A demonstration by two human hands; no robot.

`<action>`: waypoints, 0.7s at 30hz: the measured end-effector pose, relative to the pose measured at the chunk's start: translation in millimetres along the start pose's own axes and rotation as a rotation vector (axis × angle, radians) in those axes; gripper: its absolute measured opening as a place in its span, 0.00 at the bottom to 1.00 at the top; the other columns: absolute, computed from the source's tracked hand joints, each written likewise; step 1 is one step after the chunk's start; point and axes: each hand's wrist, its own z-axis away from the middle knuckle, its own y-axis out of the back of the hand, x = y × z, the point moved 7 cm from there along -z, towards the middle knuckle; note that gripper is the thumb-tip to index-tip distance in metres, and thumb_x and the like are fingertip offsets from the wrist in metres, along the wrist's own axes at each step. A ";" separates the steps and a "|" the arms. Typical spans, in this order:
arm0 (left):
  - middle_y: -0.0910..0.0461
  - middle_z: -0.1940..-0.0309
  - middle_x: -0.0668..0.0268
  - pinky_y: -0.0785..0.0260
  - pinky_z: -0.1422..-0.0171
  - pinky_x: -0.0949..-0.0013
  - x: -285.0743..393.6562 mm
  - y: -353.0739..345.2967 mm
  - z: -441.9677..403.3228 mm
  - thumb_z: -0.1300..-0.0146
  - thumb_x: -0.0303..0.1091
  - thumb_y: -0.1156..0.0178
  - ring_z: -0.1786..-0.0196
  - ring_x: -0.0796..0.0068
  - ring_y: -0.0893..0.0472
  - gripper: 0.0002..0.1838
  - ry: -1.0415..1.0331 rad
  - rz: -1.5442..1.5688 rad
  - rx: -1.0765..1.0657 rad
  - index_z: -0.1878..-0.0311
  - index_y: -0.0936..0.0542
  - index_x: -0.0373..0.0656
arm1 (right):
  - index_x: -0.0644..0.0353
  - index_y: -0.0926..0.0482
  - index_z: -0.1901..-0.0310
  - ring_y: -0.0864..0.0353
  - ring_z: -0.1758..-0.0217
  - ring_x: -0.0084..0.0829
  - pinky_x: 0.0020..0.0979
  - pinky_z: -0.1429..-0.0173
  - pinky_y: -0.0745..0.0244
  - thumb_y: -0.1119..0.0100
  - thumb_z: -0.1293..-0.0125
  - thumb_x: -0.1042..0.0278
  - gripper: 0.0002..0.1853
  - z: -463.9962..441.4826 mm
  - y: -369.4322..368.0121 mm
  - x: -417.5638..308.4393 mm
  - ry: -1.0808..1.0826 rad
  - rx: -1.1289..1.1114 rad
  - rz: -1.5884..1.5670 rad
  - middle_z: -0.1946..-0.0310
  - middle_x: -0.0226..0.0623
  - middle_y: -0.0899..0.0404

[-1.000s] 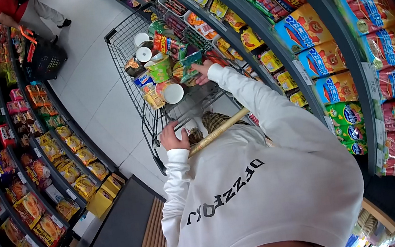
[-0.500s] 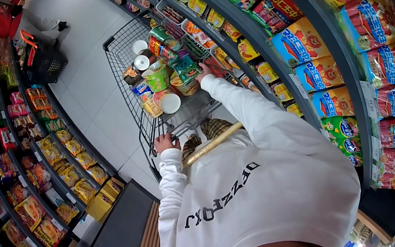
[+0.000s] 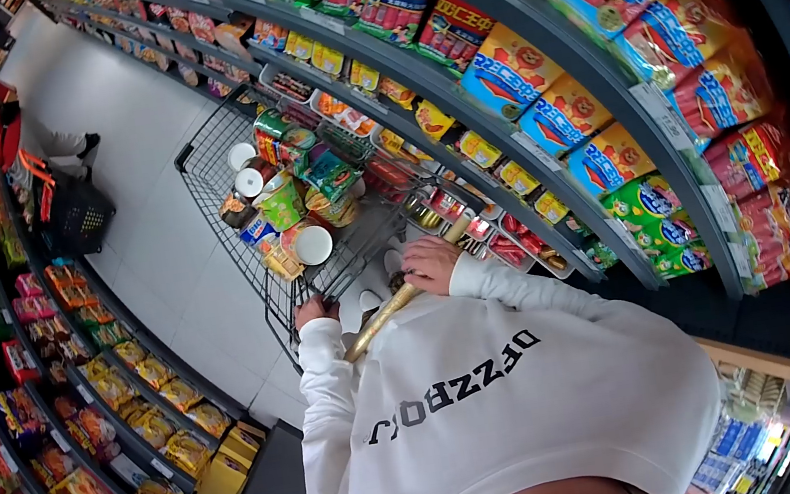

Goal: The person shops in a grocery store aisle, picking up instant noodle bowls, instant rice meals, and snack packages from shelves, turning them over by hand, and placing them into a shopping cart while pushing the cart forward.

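The left hand [image 3: 316, 310] and right hand [image 3: 432, 263] are apparently steadying a cart [image 3: 211, 123].
Left fingers are curling on its edge; right fingers are covering the gold bar [image 3: 380, 324], closure unclear. Beyond them, tubs [image 3: 281, 205] are nestling together.

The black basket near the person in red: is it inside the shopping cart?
No, the black basket is apart from the shopping cart, with pale floor showing between them.

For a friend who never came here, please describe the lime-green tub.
Find the cart in the aisle. Inside, the tub sits between a blue pack and a darker green pack; its bright lime-green colour sets it apart.
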 end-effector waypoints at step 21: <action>0.13 0.68 0.60 0.28 0.47 0.54 0.3 6.9 -4.5 0.41 0.48 0.31 0.61 0.53 0.16 0.17 -0.140 0.033 -0.015 0.65 0.20 0.43 | 0.56 0.21 0.81 0.22 0.70 0.37 0.36 0.55 0.30 0.44 0.38 0.63 0.15 9.3 -16.2 -10.9 -0.038 0.297 0.331 0.81 0.34 0.21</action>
